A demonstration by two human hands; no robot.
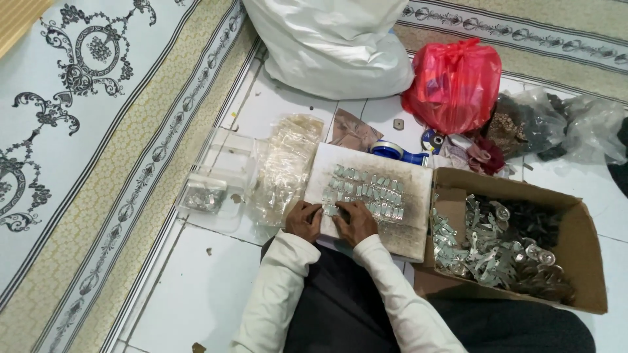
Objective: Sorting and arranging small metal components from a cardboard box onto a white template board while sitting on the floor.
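Note:
A white foam board (392, 225) lies on the tiled floor in front of me. Rows of several small silver metal clips (366, 189) are laid out on it. My left hand (303, 221) rests at the board's near left edge, fingers curled down on it. Close beside it, my right hand (356, 221) presses its fingertips on the nearest row of clips. Both arms wear white sleeves. What lies under the fingers is hidden.
A cardboard box (582, 261) of loose metal parts stands at my right. To the left lie clear plastic bags (288, 163) and a clear tray (212, 189) with some clips. Beyond are a tape roll (392, 151), a red bag (454, 85), a white sack (333, 46), a patterned carpet (85, 131).

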